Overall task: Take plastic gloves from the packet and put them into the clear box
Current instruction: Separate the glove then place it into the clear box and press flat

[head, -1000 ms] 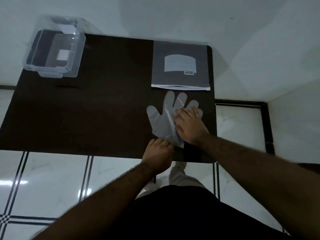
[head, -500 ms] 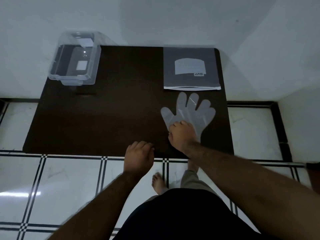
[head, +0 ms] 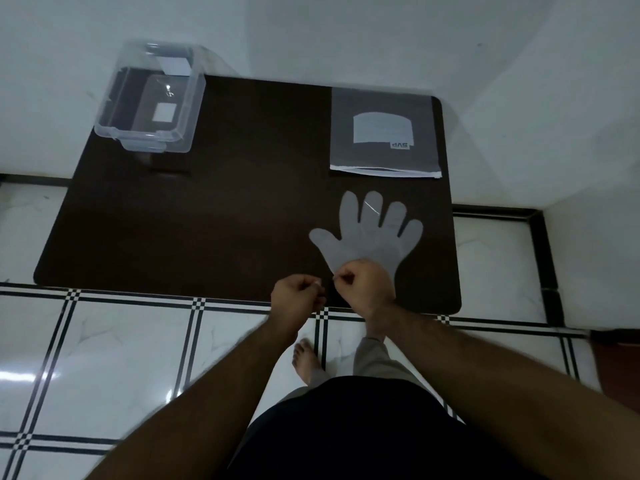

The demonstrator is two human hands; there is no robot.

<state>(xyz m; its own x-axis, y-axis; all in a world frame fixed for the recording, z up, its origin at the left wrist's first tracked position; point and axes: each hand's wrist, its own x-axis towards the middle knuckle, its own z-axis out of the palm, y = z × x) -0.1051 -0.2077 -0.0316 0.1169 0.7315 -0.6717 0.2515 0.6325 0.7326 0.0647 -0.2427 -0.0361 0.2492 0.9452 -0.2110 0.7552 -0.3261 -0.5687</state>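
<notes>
A translucent plastic glove (head: 369,233) lies flat on the dark table (head: 214,220), fingers spread and pointing away from me. My right hand (head: 365,284) covers its cuff at the front edge, fingers curled and pinching the plastic. Just left of it, my left hand (head: 298,297) is a closed fist; whether it touches the cuff is unclear. The grey glove packet (head: 384,133) lies flat at the far right corner, its open edge facing the glove. The clear box (head: 138,138) stands without a lid at the far left corner.
The table stands against a white wall, with another wall close on the right. Below its front edge is a white tiled floor (head: 138,358) with black lines, and my bare foot (head: 306,362).
My right hand slid back from the glove's palm to its cuff and curled into a pinch. My left hand left the cuff, then came back beside the right. The glove now lies fully spread.
</notes>
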